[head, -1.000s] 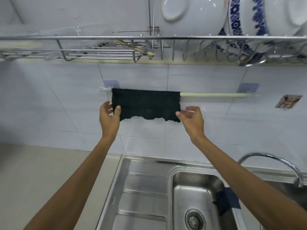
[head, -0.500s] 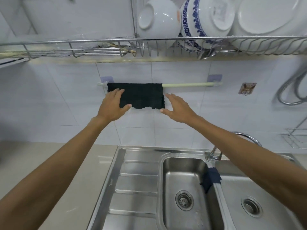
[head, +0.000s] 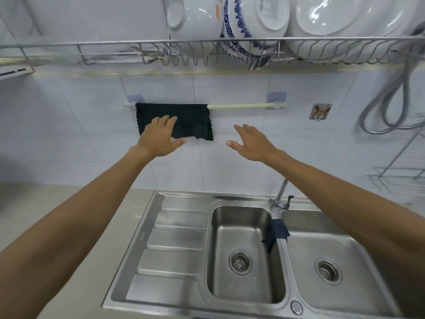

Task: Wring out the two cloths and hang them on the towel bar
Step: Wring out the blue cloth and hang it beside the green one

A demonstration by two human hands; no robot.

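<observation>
A dark green cloth (head: pixel 188 119) hangs spread over the left part of the pale towel bar (head: pixel 243 106) on the tiled wall. My left hand (head: pixel 161 139) is open, palm forward, in front of the cloth's lower left part; whether it touches the cloth I cannot tell. To the right of the cloth, my right hand (head: pixel 250 142) is open and holds nothing. A second, dark blue cloth (head: pixel 276 233) lies draped over the divider between the two sink basins.
A double steel sink (head: pixel 184 238) with a drainboard on its left lies below. The tap (head: pixel 281 196) stands behind the divider. A wire dish rack (head: pixel 207 42) with bowls and plates hangs above the bar. A metal hose (head: pixel 391 100) and a wire shelf (head: pixel 395 178) are at right.
Both hands have let go of the green cloth's lower corners and opened. The right hand has drawn away to the right. The view has pulled back, showing more of the sink.
</observation>
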